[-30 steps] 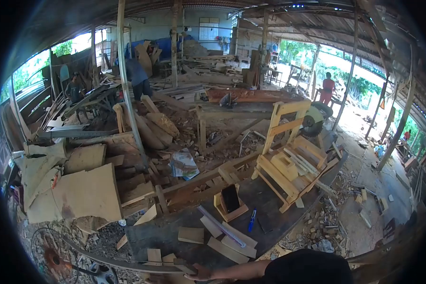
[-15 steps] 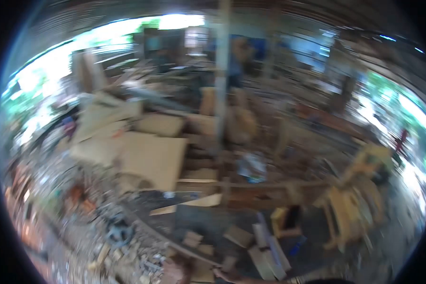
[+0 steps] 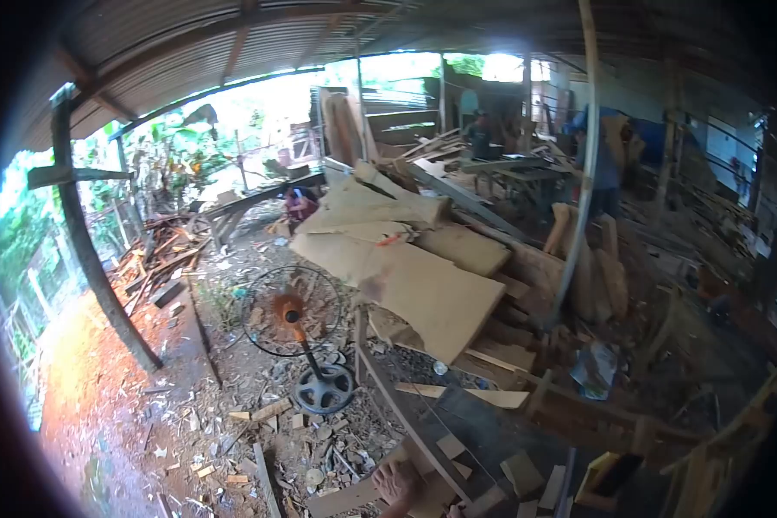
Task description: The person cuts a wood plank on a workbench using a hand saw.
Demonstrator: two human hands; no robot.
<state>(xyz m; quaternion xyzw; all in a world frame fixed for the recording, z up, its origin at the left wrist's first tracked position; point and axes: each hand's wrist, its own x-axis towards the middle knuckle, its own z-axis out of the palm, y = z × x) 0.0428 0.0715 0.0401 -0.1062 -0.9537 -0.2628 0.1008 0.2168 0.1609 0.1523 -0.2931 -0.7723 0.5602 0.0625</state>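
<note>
My left hand (image 3: pixel 394 482) lies on a wooden board (image 3: pixel 354 499) at the bottom of the view, its fingers stretched out over the surface. Only a bit of my right hand (image 3: pixel 455 512) shows at the bottom edge, near the end of a long thin wooden strip (image 3: pixel 414 432); whether it grips anything is hidden. Small wood offcuts (image 3: pixel 451 446) lie just beyond my hands on a dark surface.
A round fan (image 3: pixel 290 312) on a stand is ahead to the left, over ground strewn with wood scraps. Large pale slabs (image 3: pixel 423 293) are stacked ahead. Posts (image 3: pixel 104 259) hold the metal roof. Someone in blue (image 3: pixel 609 173) stands further back.
My view has swung left and sharpened, bringing the fan and the left post into sight. The left hand now shows clearly on the board; less of the right arm is visible.
</note>
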